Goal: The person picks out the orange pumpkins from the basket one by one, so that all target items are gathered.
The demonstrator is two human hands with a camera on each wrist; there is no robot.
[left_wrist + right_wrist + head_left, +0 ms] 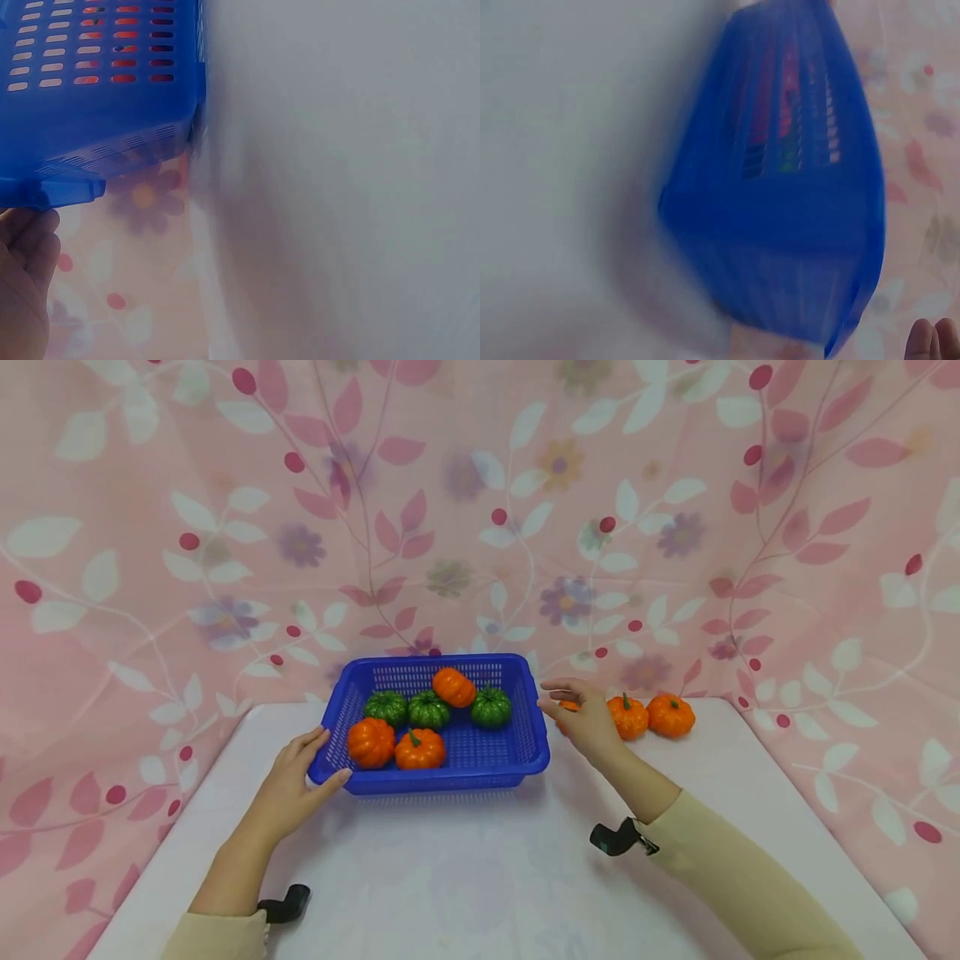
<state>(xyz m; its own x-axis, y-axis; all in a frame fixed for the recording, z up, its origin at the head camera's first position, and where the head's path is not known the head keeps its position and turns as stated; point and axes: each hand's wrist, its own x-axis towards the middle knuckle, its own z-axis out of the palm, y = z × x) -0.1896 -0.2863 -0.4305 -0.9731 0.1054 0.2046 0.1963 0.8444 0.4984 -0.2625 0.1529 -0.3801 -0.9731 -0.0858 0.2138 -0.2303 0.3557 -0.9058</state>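
A blue perforated plastic basket [442,781] holds three small orange pumpkins [421,749] and three green striped ones [491,707]. My left hand [288,789] lies at its front left corner, the thumb along the rim and the fingers at the left side. In the left wrist view, those fingertips [46,222] are right under the basket's projecting lip [71,193]. Off the right rim, my right hand [585,722] has its fingers extended toward the basket, nothing held. Only its fingertips [921,341] show in the right wrist view, apart from the basket [780,217].
To the right of the basket, orange pumpkins [671,716] sit in a row at the table's back edge, one partly hidden behind my right hand. A white cloth covers the table [465,877]. Pink floral fabric [450,527] hangs behind and at the sides.
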